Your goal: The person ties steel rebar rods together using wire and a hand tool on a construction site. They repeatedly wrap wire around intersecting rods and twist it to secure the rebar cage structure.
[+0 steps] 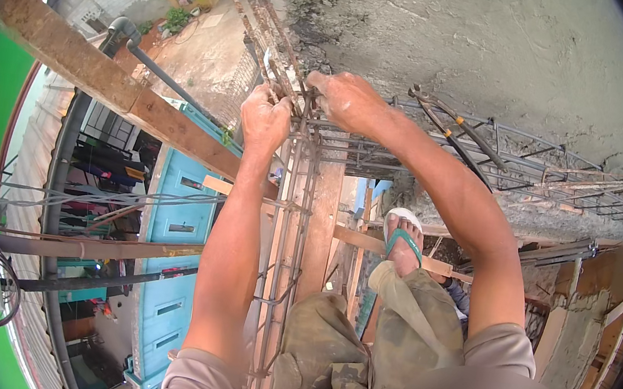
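Note:
Both my hands are at a corner where steel rebar cages meet. My left hand (pixel 264 120) is closed, its fingers bunched against the rusty upright rebar (pixel 254 12). My right hand (pixel 352 105) is bent in from the other side, fingers curled and pinched beside the same bars. Whatever either hand pinches is too small or hidden to name. A rebar cage (pixel 286 257) runs from the corner toward my body, and another cage (pixel 541 164) stretches right along the wall. On that one lies a pair of long-handled pincers (pixel 459 135), near my right forearm.
A rough grey cement wall (pixel 486 37) fills the upper right. My sandalled foot (pixel 403 245) is beside wooden boards (pixel 320 234), high above ground. At left are a slanting timber beam (pixel 136 99), cables (pixel 93 199) and a light-blue panel (pixel 178 256).

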Motion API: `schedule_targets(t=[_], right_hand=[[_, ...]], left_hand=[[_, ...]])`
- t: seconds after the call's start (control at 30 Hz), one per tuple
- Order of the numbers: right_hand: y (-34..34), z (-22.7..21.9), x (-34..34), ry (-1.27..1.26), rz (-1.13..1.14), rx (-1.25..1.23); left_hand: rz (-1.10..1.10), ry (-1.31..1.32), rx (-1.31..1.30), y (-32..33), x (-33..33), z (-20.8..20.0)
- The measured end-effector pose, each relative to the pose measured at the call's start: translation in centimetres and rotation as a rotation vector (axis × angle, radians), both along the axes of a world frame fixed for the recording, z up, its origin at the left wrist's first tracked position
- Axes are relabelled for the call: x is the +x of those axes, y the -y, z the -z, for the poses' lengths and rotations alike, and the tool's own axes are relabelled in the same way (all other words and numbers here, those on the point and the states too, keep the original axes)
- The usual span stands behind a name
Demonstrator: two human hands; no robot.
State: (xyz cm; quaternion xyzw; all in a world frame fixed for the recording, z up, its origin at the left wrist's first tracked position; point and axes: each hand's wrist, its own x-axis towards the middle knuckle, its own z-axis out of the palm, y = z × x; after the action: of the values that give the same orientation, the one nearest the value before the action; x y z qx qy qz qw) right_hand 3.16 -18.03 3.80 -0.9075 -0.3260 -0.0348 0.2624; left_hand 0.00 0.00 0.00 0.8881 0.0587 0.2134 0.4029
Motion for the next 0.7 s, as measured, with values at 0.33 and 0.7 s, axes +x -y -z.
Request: schedule_targets(t=[0.33,0.7], right_hand=[[1.4,-1.2,-1.5,0.279,0.037,-0.111],[-0.3,0.7,-0.7,0.108,0.024,0.088]], left_hand=[[0.109,0.13,-0.013,2.0,-0.4,-0.6],[0.16,0.002,-0.114,0.8,0.0,0.0]])
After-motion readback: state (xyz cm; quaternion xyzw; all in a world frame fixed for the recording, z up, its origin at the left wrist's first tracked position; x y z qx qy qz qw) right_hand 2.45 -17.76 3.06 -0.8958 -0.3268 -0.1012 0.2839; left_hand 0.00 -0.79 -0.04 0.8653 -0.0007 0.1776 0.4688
